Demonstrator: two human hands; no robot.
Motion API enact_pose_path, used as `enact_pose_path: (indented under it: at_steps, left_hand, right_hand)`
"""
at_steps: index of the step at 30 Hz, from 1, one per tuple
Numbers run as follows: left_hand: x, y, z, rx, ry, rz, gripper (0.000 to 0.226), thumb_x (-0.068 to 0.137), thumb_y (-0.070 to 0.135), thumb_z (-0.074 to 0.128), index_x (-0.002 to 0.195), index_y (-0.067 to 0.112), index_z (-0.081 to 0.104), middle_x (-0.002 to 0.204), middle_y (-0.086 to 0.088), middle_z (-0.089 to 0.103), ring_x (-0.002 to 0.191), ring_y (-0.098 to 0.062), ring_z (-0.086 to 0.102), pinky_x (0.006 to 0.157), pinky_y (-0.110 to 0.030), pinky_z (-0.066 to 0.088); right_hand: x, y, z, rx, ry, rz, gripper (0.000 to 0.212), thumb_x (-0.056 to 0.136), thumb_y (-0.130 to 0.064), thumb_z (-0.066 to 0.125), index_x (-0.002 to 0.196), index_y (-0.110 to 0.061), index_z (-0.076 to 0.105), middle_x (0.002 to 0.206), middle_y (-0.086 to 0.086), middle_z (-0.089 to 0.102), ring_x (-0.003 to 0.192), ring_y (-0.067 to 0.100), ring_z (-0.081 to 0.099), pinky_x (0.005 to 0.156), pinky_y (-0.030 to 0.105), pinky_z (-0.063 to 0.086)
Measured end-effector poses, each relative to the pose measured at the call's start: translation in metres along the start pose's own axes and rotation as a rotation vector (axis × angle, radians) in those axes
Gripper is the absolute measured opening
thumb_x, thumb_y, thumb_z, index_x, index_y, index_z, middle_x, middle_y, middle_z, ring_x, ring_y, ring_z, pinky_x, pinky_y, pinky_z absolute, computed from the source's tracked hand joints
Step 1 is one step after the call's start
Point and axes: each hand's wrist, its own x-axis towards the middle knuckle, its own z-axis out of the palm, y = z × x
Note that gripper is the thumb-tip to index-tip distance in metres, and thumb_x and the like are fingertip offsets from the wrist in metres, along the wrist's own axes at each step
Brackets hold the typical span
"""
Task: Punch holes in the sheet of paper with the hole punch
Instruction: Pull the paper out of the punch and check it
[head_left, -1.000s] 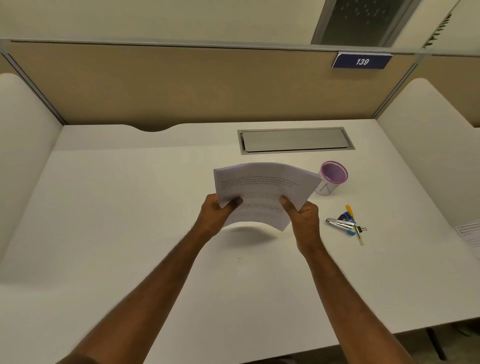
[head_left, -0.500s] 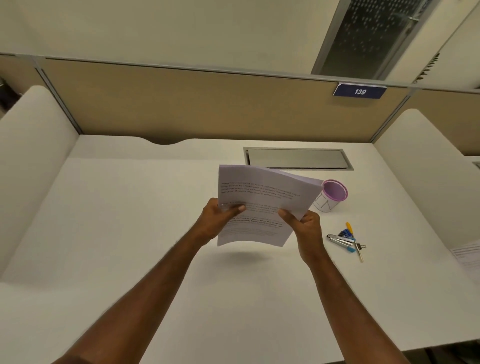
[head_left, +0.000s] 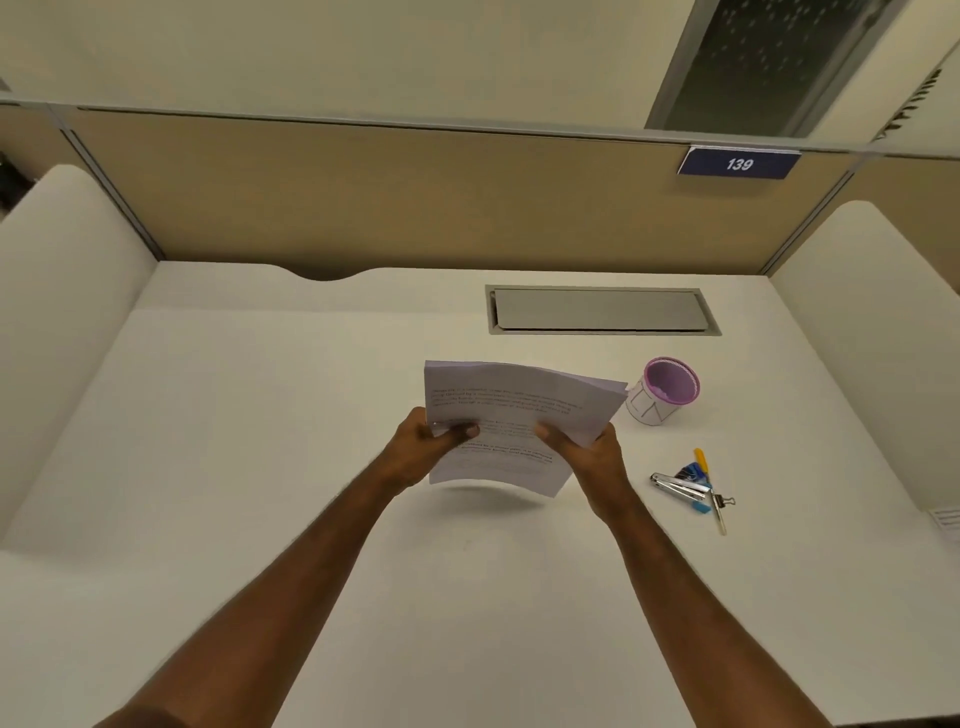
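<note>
A printed sheet of paper (head_left: 511, 415) hangs above the middle of the white desk, slightly curved, text facing me. My left hand (head_left: 423, 449) grips its left edge with the thumb on top. My right hand (head_left: 584, 454) grips its lower right part the same way. A small metal hole punch (head_left: 678, 488) with a blue part lies on the desk to the right of my right hand, apart from it.
A pink-rimmed cup (head_left: 662, 389) stands just right of the paper. A binder clip (head_left: 723, 503) and a yellow-tipped pen (head_left: 701, 460) lie by the punch. A grey cable flap (head_left: 597, 310) sits at the back. More paper (head_left: 946, 522) shows at the right edge. White side panels flank the desk.
The paper has turned more upright and square in both hands. My head has tilted up a little, so the desk sits lower in view.
</note>
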Motion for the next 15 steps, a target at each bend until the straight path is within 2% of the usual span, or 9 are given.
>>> enact_pose_path:
  at_steps: [4, 7, 9, 12, 15]
  left_hand:
    - [0.007, -0.010, 0.006, 0.009, 0.071, 0.007, 0.029, 0.090, 0.021, 0.074, 0.111, 0.040, 0.066, 0.110, 0.010, 0.073, 0.101, -0.007, 0.069, 0.081, -0.016, 0.057]
    - [0.009, -0.019, 0.010, 0.029, 0.108, -0.007, 0.029, 0.089, 0.020, 0.074, 0.113, 0.034, 0.067, 0.109, 0.009, 0.073, 0.100, -0.005, 0.069, 0.080, -0.015, 0.056]
    - [0.009, -0.023, 0.011, 0.030, 0.137, -0.011, 0.029, 0.089, 0.018, 0.074, 0.112, 0.035, 0.067, 0.107, 0.013, 0.073, 0.099, -0.005, 0.069, 0.078, -0.014, 0.055]
    - [0.008, -0.020, 0.014, 0.030, 0.177, 0.000, 0.030, 0.090, 0.019, 0.074, 0.109, 0.040, 0.067, 0.104, 0.021, 0.073, 0.098, 0.001, 0.069, 0.076, -0.012, 0.054]
    - [0.009, -0.009, 0.012, 0.045, 0.210, 0.023, 0.027, 0.089, 0.023, 0.075, 0.107, 0.041, 0.068, 0.101, 0.023, 0.075, 0.096, 0.001, 0.070, 0.075, -0.012, 0.054]
  right_hand:
    - [0.010, 0.008, 0.000, 0.009, 0.021, 0.007, 0.038, 0.077, -0.027, 0.080, 0.107, -0.048, 0.069, 0.107, -0.010, 0.075, 0.102, 0.013, 0.070, 0.081, 0.027, 0.060]
    - [0.015, 0.019, -0.002, 0.004, 0.020, 0.066, 0.035, 0.075, -0.029, 0.081, 0.107, -0.041, 0.072, 0.108, -0.007, 0.076, 0.101, 0.016, 0.071, 0.087, 0.037, 0.061]
    - [0.017, 0.025, -0.001, -0.006, 0.004, 0.082, 0.032, 0.075, -0.028, 0.081, 0.104, -0.041, 0.073, 0.106, -0.008, 0.076, 0.100, 0.015, 0.071, 0.090, 0.040, 0.060]
    - [0.019, 0.023, 0.001, -0.026, -0.041, 0.073, 0.034, 0.076, -0.030, 0.080, 0.100, -0.053, 0.072, 0.103, -0.015, 0.076, 0.100, 0.012, 0.071, 0.087, 0.034, 0.060]
    - [0.027, 0.012, 0.002, -0.019, -0.058, 0.064, 0.029, 0.077, -0.032, 0.079, 0.096, -0.052, 0.073, 0.100, -0.015, 0.077, 0.095, 0.011, 0.073, 0.082, 0.030, 0.062]
